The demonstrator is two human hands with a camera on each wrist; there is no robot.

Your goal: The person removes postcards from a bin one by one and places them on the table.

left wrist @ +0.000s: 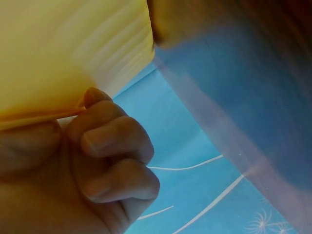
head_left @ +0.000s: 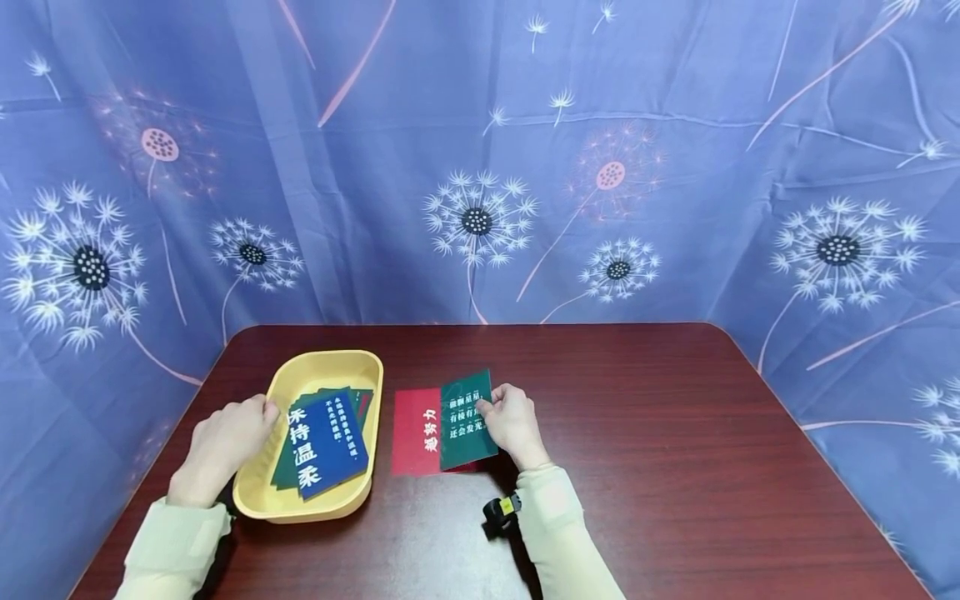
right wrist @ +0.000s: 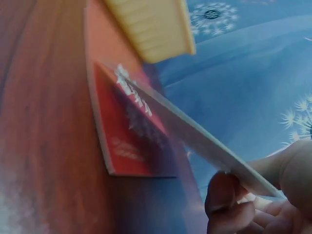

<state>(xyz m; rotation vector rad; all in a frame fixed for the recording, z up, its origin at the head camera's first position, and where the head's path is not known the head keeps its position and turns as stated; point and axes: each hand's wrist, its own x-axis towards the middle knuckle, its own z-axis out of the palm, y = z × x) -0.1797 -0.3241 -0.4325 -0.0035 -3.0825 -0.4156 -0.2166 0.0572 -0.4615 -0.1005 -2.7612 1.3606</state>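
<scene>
My left hand [head_left: 232, 437] grips the left rim of a yellow plastic basin [head_left: 330, 510]; in the left wrist view its fingers [left wrist: 122, 139] curl at the rim. Inside the basin lie several cards, a blue card [head_left: 333, 446] with white Chinese characters on top and green ones beneath. A green card [head_left: 461, 446] with white characters is pinched by its right edge between thumb and fingers of my right hand [head_left: 516, 423]. It is held tilted above a red card [head_left: 412, 437] on the table, covering part of it. The right wrist view shows the green card [right wrist: 204, 141] nearly edge-on.
The dark red wooden table [head_left: 645, 450] extends to the right of the cards. A blue curtain [head_left: 480, 150] with dandelion prints hangs behind and at both sides. A black device with a yellow label [head_left: 507, 505] sits at my right wrist.
</scene>
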